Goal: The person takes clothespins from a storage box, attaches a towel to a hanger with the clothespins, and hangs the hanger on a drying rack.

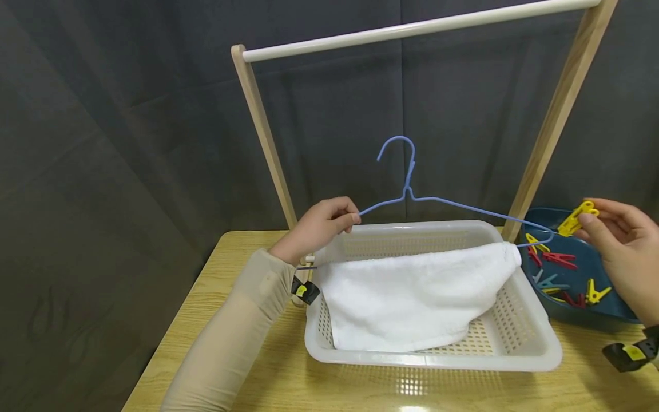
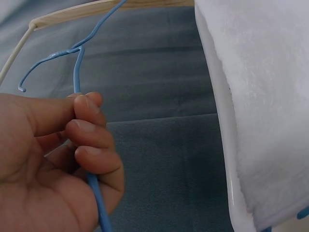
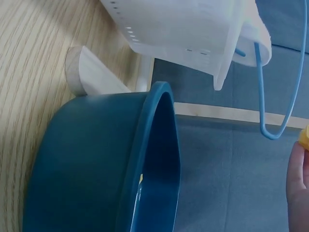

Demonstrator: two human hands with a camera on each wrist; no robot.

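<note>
The soft white terry towel (image 1: 412, 303) could slide along its wire and bunch at one end; the cause would be the bar's slant, since its right end sits higher. Its lower hem could also catch on the white perforated plastic basket (image 1: 432, 360), standing on the pale yellow wood-grain table (image 1: 216, 274) to the right of that table's far left corner. The left hand (image 1: 319, 229) pinches one shoulder of the blue wire hanger (image 1: 410, 174); with support on that side only, the hanger might tip or twist. The right hand (image 1: 625, 249) has thumb and fingers clamped on a yellow plastic clothespin (image 1: 574, 220), just beside the hanger's right corner; a poor pinch could drop it into the dark blue plastic basin (image 3: 91, 159) below.

The towel hangs folded over the hanger's lower bar, above the basket. It looks plush, its top edge fairly smooth, its hem uneven and shorter at right, with bare wire at both ends.
</note>
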